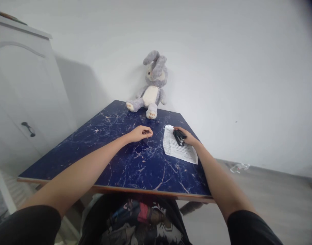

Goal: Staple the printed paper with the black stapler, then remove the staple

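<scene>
A printed sheet of paper [180,149] lies on the right side of a dark blue marbled table [135,166]. My right hand [188,136] rests on the sheet's far end, fingers closed round a small black stapler [178,137]. My left hand [141,133] lies on the bare tabletop to the left of the paper, fingers curled in; whether anything is inside them I cannot make out. A gap of tabletop separates the two hands.
A grey and cream plush rabbit [152,86] sits at the table's far edge against the white wall. A white cabinet [23,95] with a dark handle stands at the left. Grey floor runs along the right, with a crumpled clear wrapper [238,167] on it.
</scene>
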Available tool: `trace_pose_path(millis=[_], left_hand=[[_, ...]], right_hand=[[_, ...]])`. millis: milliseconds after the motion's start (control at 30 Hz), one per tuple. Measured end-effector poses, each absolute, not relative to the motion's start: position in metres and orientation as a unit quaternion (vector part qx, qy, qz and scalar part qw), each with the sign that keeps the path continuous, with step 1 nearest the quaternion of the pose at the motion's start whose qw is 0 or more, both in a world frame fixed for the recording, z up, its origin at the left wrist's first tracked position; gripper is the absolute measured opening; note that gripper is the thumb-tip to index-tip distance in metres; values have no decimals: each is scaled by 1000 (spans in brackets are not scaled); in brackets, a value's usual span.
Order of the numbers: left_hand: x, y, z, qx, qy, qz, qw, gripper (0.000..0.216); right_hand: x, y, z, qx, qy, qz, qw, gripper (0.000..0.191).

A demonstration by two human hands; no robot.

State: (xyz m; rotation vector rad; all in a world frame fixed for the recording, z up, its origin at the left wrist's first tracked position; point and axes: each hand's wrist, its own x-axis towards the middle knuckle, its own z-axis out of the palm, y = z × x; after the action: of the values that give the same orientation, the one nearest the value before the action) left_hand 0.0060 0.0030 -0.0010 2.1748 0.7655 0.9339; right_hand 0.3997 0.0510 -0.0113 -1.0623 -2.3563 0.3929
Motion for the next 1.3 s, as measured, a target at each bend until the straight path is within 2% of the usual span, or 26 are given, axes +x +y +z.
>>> trace_pose_path(millis=[167,367,433,500,600,733,867,1033,1167,1300], left_hand=[[8,3,0,800,302,421,303,28],[-3,17,-1,715,392,541,207,21],[-11,24,-4,685,447,547,180,25],[-19,30,-7,680,506,510,144,34],[-25,34,-13,742,550,375,81,47],[-22,31,-19,829,513,216,52,60],[-12,23,-20,871,470,128,54,59],[-8,19,-17,867,488,93,38,55],[-10,18,-12,829,549,107,-20,46],[-17,16,-7,760,639,108,-41,42]], right_hand=[[334,42,-12,-296,-900,179,267,71],[254,14,-13,-235,-907,196,288,60],[244,8,-8,-234,-912,195,275,59],[243,8,-2,-248,-915,196,252,59],[255,13,9,-280,-915,212,199,60],[284,19,22,-341,-912,189,132,61],[313,15,33,-387,-896,199,85,55],[314,2,39,-335,-909,226,102,60],[293,-2,32,-308,-926,178,124,44],[278,3,16,-334,-916,133,181,43]])
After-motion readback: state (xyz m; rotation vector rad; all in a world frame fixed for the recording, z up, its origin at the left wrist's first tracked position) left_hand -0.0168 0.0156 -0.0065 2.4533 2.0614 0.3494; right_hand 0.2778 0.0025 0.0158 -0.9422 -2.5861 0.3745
